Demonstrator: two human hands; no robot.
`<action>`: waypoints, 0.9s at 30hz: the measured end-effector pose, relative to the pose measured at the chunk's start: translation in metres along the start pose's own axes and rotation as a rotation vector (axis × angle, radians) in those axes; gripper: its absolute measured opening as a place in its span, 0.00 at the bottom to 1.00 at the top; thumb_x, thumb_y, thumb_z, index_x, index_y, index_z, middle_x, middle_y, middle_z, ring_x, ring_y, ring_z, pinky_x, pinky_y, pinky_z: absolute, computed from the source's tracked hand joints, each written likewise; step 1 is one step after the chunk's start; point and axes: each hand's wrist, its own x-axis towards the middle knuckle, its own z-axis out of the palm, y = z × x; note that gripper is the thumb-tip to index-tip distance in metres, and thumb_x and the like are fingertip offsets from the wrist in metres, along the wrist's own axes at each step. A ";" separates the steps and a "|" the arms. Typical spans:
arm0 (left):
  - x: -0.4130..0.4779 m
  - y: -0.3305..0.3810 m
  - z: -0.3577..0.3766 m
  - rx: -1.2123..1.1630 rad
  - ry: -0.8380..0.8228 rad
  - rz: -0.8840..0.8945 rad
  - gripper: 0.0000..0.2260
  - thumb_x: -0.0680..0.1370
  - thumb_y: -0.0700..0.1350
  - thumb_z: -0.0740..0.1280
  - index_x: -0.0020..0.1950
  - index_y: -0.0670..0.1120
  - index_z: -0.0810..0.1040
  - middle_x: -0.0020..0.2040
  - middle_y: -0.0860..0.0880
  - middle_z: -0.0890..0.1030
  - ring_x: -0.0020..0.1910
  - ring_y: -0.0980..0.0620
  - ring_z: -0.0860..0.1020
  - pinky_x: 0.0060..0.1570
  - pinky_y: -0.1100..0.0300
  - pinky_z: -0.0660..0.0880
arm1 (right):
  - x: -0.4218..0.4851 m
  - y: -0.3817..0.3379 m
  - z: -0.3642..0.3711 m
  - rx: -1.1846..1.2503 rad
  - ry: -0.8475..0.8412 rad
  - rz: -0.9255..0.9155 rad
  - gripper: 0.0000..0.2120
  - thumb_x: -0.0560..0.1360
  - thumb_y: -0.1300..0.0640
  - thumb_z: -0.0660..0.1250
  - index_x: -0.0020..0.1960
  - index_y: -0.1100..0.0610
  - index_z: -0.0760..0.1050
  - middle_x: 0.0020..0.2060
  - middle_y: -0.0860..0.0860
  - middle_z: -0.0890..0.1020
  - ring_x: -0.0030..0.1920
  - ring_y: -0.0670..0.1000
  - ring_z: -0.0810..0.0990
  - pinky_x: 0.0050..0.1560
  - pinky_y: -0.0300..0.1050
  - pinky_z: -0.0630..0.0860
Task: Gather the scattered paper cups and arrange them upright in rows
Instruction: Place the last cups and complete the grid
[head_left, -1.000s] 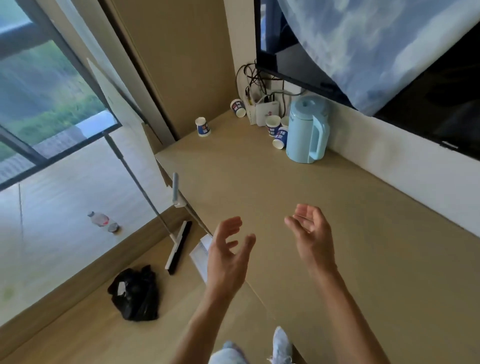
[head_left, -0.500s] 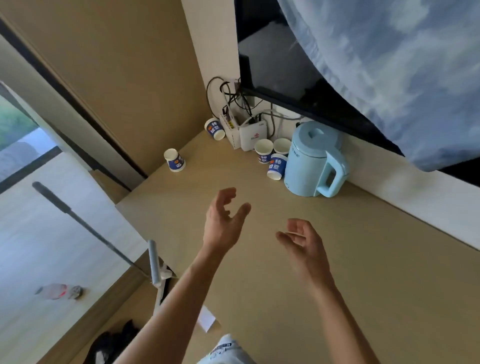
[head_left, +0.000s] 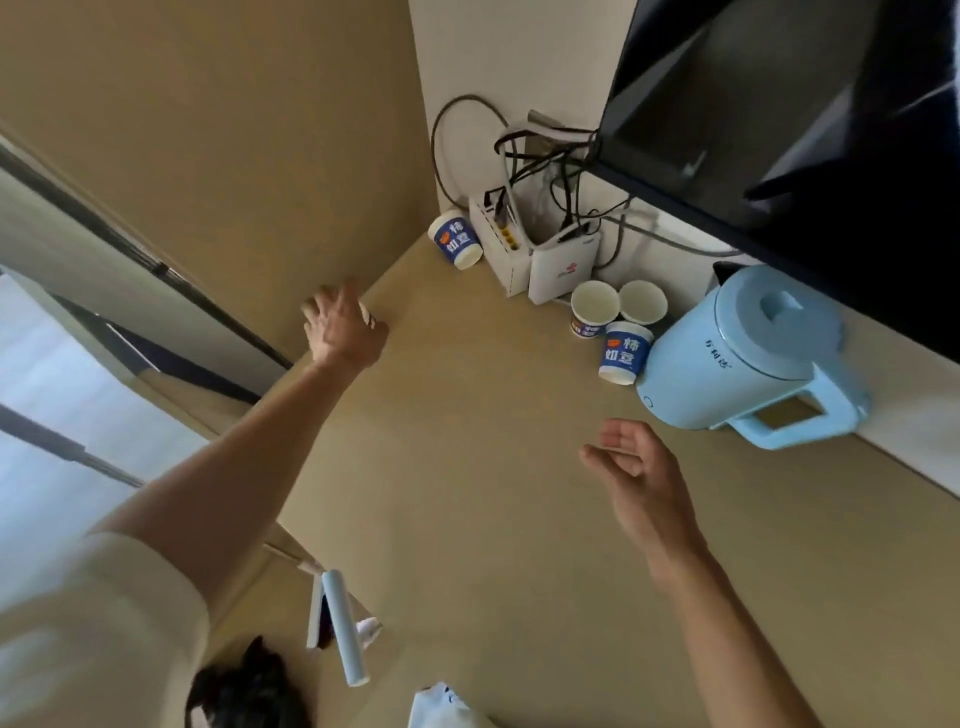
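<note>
Several white-and-blue paper cups are scattered at the far end of the tan desk (head_left: 467, 493). My left hand (head_left: 340, 330) reaches to the desk's far left edge, its fingers curled round a paper cup (head_left: 368, 315) that it almost hides. In the corner, a second cup (head_left: 456, 240) lies tilted against a white router. Two cups (head_left: 595, 307) (head_left: 643, 301) stand upright side by side. Touching the kettle, one more cup (head_left: 625, 353) stands upside down. My right hand (head_left: 636, 470) hovers above the desk's middle, fingers loosely spread and holding nothing.
A light blue kettle (head_left: 743, 358) stands against the wall at right. Two white routers (head_left: 562, 270) with tangled cables fill the corner. A dark screen (head_left: 779, 130) hangs above them. Below the desk's left edge are a mop handle (head_left: 343, 629) and a black bag (head_left: 249, 686).
My left hand has stretched forward and left to the cup at the desk's edge and closed round it. My view has moved closer to the corner. The right hand stays open.
</note>
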 end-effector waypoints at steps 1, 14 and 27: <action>0.010 -0.005 0.003 -0.001 -0.028 -0.025 0.31 0.74 0.49 0.71 0.75 0.50 0.63 0.69 0.37 0.67 0.68 0.33 0.65 0.65 0.40 0.69 | 0.004 0.000 0.003 -0.010 0.005 0.011 0.15 0.76 0.54 0.73 0.61 0.51 0.76 0.57 0.46 0.81 0.54 0.38 0.80 0.47 0.34 0.73; 0.007 -0.008 0.020 -0.472 -0.094 0.030 0.17 0.74 0.49 0.76 0.60 0.45 0.80 0.51 0.46 0.82 0.50 0.44 0.81 0.45 0.55 0.77 | 0.035 -0.005 0.054 0.019 -0.038 0.104 0.15 0.75 0.53 0.75 0.60 0.50 0.77 0.53 0.48 0.83 0.53 0.45 0.83 0.49 0.38 0.75; -0.133 0.068 0.011 -1.127 -0.518 0.205 0.19 0.72 0.43 0.78 0.58 0.44 0.75 0.53 0.40 0.83 0.46 0.51 0.82 0.47 0.57 0.78 | 0.061 -0.060 0.082 0.523 0.019 0.293 0.14 0.73 0.46 0.74 0.55 0.52 0.82 0.49 0.54 0.87 0.48 0.50 0.86 0.46 0.47 0.82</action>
